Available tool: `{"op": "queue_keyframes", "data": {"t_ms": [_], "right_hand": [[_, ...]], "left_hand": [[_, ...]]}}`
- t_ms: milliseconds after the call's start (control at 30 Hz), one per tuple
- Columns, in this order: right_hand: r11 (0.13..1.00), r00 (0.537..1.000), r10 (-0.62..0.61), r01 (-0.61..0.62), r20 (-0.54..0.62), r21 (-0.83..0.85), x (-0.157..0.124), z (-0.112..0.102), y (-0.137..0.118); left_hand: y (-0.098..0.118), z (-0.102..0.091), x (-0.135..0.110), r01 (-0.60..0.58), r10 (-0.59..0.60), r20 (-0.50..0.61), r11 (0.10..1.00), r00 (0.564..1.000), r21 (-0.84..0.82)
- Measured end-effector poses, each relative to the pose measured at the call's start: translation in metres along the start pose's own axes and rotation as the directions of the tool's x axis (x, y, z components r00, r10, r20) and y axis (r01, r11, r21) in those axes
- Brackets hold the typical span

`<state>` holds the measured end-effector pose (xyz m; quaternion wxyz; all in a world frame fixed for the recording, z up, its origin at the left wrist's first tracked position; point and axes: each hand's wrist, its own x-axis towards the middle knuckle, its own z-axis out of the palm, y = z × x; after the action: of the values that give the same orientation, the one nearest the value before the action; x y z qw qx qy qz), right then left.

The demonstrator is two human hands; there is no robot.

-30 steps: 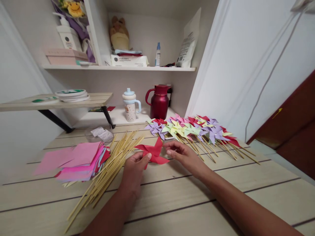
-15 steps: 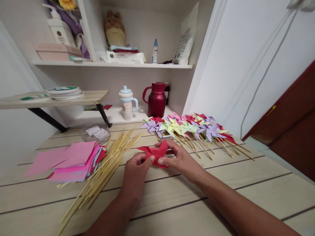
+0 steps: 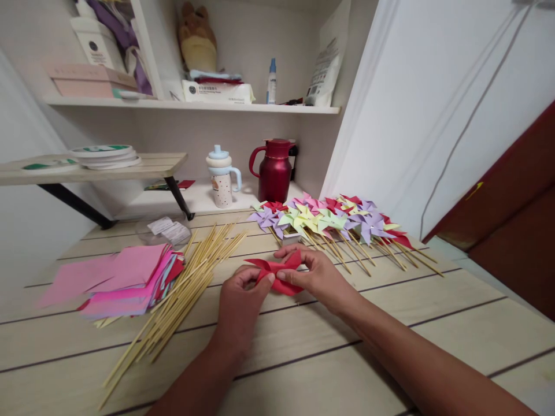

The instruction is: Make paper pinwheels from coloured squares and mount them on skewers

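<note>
A red paper pinwheel (image 3: 285,284), its corners folded in toward the middle, is held just above the table between both hands. My left hand (image 3: 243,297) pinches it from the left, thumb at its centre. From the right, my right hand (image 3: 310,274) grips it with the thumb pressed near the centre and the fingers behind. Left of my hands lie a bundle of thin wooden sticks (image 3: 184,300) and a stack of coloured paper squares (image 3: 130,274). Finished pinwheels on sticks (image 3: 332,218) in several colours are laid out behind my right hand.
A clear plastic container (image 3: 163,230) with labels sits behind the paper. At the back stand a cup with a blue lid (image 3: 222,179) and a red thermos jug (image 3: 276,172). On the left, a small raised shelf (image 3: 151,164) carries round white discs (image 3: 104,157).
The thumb of my right hand has moved in to the pinwheel's centre, folding the right-hand corner inward. The camera view has shifted slightly.
</note>
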<state>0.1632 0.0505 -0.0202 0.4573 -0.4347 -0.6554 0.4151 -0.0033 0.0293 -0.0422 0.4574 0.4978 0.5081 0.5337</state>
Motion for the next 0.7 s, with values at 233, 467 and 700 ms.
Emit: {"op": "queue_keyframes", "data": {"t_ms": [233,467,700], "right_hand": [[0.999,0.999,0.05,-0.05,0.023,0.009,-0.001,0.002,-0.002],[0.988,0.993,-0.108,0.102,-0.045,-0.119,-0.003,0.007,0.0],[0.978,0.986,-0.142,0.127,-0.085,-0.167,-0.005,0.014,-0.003]], "left_hand": [[0.003,0.003,-0.001,-0.011,0.012,-0.037,1.0,0.999,0.026],[0.002,0.005,-0.002,-0.041,0.043,-0.076,0.999,0.996,0.032],[-0.002,0.005,-0.004,-0.055,0.061,-0.106,0.997,0.992,0.057]]}}
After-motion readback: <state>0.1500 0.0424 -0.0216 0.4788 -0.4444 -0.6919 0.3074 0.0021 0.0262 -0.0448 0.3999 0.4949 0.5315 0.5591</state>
